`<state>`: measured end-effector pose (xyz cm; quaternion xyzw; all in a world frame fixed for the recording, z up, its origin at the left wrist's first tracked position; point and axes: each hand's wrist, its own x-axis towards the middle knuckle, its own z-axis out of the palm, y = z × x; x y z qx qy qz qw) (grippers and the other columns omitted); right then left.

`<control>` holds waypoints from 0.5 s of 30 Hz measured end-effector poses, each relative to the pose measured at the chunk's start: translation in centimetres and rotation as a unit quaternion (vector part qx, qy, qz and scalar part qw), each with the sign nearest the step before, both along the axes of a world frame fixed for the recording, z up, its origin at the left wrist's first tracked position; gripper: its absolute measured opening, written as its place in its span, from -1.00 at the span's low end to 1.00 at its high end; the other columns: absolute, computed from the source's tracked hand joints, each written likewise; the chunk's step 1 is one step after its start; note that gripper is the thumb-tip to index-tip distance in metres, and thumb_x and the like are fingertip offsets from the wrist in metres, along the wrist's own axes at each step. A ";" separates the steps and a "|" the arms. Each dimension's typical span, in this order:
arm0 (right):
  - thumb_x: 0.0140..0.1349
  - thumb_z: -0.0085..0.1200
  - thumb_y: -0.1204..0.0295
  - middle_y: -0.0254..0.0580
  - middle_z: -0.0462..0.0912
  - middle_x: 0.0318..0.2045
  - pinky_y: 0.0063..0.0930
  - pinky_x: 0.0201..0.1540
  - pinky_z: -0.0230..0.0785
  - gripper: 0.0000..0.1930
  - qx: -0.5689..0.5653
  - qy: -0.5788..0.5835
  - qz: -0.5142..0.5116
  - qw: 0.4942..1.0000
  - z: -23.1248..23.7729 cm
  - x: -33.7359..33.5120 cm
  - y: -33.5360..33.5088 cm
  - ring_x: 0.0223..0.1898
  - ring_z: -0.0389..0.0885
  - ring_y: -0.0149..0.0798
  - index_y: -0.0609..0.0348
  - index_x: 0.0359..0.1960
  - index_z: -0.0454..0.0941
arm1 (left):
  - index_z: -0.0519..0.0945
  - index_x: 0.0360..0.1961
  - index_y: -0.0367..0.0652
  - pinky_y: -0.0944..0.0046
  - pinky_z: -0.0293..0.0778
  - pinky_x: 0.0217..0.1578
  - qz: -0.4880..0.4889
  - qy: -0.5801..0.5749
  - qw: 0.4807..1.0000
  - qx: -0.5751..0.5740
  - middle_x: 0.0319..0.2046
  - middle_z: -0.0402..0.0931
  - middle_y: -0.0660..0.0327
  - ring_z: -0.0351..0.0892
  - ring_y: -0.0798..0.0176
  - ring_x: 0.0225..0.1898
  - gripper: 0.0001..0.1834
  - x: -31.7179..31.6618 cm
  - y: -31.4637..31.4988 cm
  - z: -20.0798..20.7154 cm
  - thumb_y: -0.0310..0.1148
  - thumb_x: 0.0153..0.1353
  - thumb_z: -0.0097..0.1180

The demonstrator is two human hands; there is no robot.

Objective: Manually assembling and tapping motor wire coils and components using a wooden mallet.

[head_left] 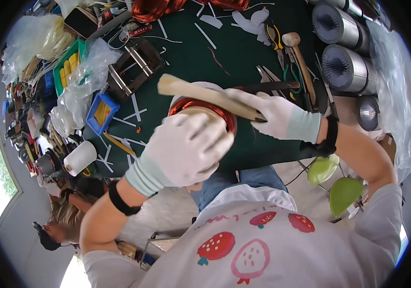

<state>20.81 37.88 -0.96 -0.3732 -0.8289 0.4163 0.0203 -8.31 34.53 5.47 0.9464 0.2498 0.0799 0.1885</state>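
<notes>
My right hand, in a white glove, grips a pale wooden paddle by its narrower end. The paddle's broad end points left, over a ring-shaped stator with copper windings. The stator stands on the dark green tabletop. My left hand, also gloved, lies over the near side of the stator with its fingers bent round it. That hand hides much of the ring, and its fingertips are partly out of sight. The paddle covers part of the stator's far edge.
Pliers, a wooden-handled mallet and scissors lie on the right, near metal cylinders. A metal fixture, a blue tray and a white spool are on the left. Copper coils lie at the back. Another person is at lower left.
</notes>
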 end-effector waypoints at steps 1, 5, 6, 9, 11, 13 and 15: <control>0.23 0.16 0.48 0.17 0.67 0.04 -0.15 0.15 0.55 -0.17 -0.055 -0.024 -0.017 0.998 0.2 0.4 0.3 -0.03 0.70 0.17 -0.17 0.57 0.19 | 0.58 0.23 -0.01 -0.02 0.58 0.07 0.004 -0.002 1.000 0.004 0.16 0.56 0.12 0.60 0.04 0.11 -0.19 0.0 -1.0 0.5 -0.18 -0.17 0.50; 0.15 0.22 0.48 0.13 0.58 0.09 -0.01 0.12 0.51 -0.19 0.183 -0.108 -0.134 0.968 -2.8 3.5 1.4 0.07 0.60 0.20 -0.11 0.51 0.29 | 0.40 0.37 -0.10 0.03 0.68 -0.12 0.335 0.025 0.938 -0.082 0.15 0.53 -0.02 0.68 -0.13 0.02 0.05 0.2 -4.7 1.7 -0.17 -0.22 0.65; 0.15 0.22 0.48 0.12 0.55 0.13 0.01 0.15 0.48 -0.21 0.237 -0.106 -0.152 0.954 -2.9 3.4 1.5 0.12 0.56 0.20 -0.05 0.49 0.31 | 0.42 0.34 -0.11 0.05 0.69 -0.16 0.332 0.033 0.939 -0.079 0.13 0.54 -0.01 0.70 -0.12 -0.03 0.01 0.4 -4.7 1.7 -0.17 -0.20 0.64; 0.18 0.17 0.53 0.10 0.53 0.21 0.03 0.29 0.37 -0.29 0.243 0.003 -0.151 0.958 -3.3 2.5 -1.6 0.24 0.49 0.16 0.12 0.45 0.37 | 0.50 0.21 -0.12 0.06 0.69 -0.25 0.352 0.029 0.930 -0.107 0.06 0.58 0.01 0.74 -0.10 -0.21 -0.15 0.7 -4.0 2.6 -0.14 -0.13 0.60; 0.19 0.15 0.54 0.02 0.52 0.29 -0.01 0.34 0.31 -0.32 0.174 0.026 -0.098 0.979 -4.5 2.2 -6.2 0.25 0.49 0.14 0.12 0.43 0.40 | 0.50 0.21 -0.17 0.03 0.68 -0.22 0.382 -0.039 0.919 -0.089 0.07 0.57 -0.03 0.72 -0.16 -0.18 -0.11 0.0 -5.9 4.1 -0.15 -0.18 0.63; 0.20 0.16 0.51 -0.03 0.58 0.18 -0.01 0.30 0.35 -0.35 0.025 -0.019 -0.136 0.990 -5.1 2.6 -10.7 0.21 0.52 0.12 0.01 0.40 0.43 | 0.49 0.18 -0.24 0.03 0.67 -0.13 0.430 -0.111 0.896 -0.030 0.04 0.58 -0.03 0.69 -0.16 -0.12 -0.08 -2.1 -8.5 7.4 -0.28 -0.30 0.64; 0.21 0.15 0.50 0.04 0.57 0.15 -0.05 0.26 0.42 -0.40 -0.039 -0.032 -0.174 0.983 -6.5 4.0 -15.2 0.18 0.55 0.16 0.03 0.36 0.45 | 0.44 0.25 -0.28 0.03 0.55 0.12 0.566 -0.145 0.806 -0.091 0.05 0.57 -0.02 0.64 -0.05 0.04 -0.04 -4.6 -12.8 9.3 -0.38 -0.32 0.52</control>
